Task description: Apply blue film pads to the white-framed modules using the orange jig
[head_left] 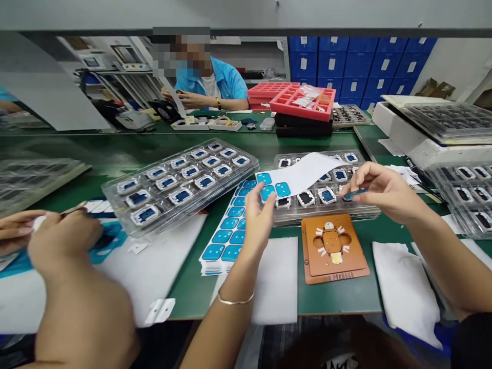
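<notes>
My left hand, a thin bangle on its wrist, pinches a white backing sheet whose near end still bears a few blue stickers. Beneath it lies a stack of sheets of blue stickers. My right hand is closed, thumb and fingertips on a small blue sticker seen nearly edge-on. Both hands are over a clear tray of white-framed square parts. In front of that tray, an orange fixture block with a square recess rests on the green table.
Another clear tray of parts lies tilted at centre left. A neighbour's hands work at far left; another person sits opposite. White foam sheets and a folded white cloth line the near edge. Red trays stand behind.
</notes>
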`<state>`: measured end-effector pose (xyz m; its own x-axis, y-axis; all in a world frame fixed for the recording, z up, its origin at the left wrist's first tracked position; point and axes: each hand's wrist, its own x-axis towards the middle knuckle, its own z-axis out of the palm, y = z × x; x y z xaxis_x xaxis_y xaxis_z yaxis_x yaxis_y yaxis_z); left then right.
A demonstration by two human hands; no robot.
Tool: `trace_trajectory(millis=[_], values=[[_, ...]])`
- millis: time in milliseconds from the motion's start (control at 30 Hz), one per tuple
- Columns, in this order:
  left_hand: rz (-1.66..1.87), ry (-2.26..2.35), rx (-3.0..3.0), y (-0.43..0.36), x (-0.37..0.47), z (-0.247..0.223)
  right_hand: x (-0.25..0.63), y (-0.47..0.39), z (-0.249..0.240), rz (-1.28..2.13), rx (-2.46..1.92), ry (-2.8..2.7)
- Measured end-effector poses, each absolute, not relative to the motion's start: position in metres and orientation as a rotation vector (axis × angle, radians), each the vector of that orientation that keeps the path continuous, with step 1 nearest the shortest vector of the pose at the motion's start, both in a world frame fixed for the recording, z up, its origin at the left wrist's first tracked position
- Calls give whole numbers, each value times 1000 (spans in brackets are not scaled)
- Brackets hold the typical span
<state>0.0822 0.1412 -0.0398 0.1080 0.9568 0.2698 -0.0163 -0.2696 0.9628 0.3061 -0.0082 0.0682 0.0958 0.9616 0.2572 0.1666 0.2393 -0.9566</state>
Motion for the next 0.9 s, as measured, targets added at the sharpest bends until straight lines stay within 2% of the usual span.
trace_trajectory(millis=[100, 200, 267, 367, 600, 900], values=[[1216, 1104, 1791, 136, 84, -44, 304, -8, 66, 1010, -1221, -1388], [1375, 1131, 2152, 126, 85, -38, 302, -8, 61, 1065, -1314, -1480], [1467, 1021, 2431, 118, 87, -34, 299, -7, 58, 1062, -1389, -1574], [1362, 837, 2735, 107, 93, -32, 293, -6, 53, 1044, -1506, -1747], [1160, 855, 2671, 99, 100, -34, 280, -7, 51, 999, -1668, -1943], [1261, 924, 2575, 98, 99, -35, 276, -7, 48, 844, -1813, -2002]])
